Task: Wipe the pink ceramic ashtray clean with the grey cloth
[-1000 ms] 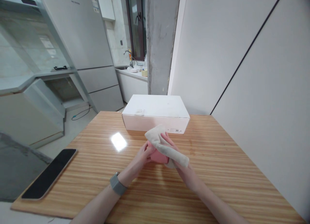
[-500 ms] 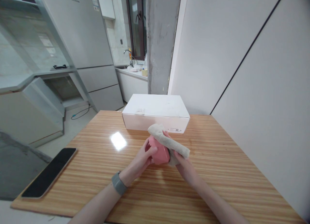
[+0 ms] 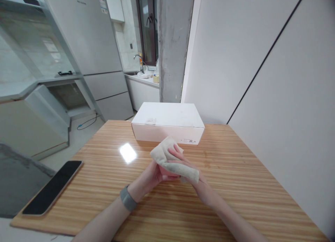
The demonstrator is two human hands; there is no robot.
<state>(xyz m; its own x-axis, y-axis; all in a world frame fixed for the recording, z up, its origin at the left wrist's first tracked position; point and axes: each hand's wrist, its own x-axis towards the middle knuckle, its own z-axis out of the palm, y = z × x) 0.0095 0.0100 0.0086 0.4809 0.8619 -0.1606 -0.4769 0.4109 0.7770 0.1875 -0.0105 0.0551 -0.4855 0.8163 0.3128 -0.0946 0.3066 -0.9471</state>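
Observation:
My left hand [image 3: 153, 177], with a grey band at the wrist, is closed around a pink object [image 3: 167, 171] that looks like a small box with angled corners. Most of that pink box is now covered, so its exact kind cannot be made out. Over its top lies a pale grey cloth [image 3: 163, 153], folded and bunched. My right hand [image 3: 183, 160] presses this cloth onto the box, fingers across it, and a fold hangs over the palm side. Both hands are above the wooden table [image 3: 225, 179], in front of a white carton [image 3: 167, 132].
The white carton stands at the table's far edge. A dark, flat tablet-like slab [image 3: 53, 188] lies at the left edge. Close on the right rises a white wall [image 3: 251, 36]. Behind are a fridge [image 3: 81, 32] and a sink counter [image 3: 142, 83].
My right hand has brought the cloth left and over the top of the pink box, hiding most of it. Its fingers now lie across the cloth. The left hand keeps its hold.

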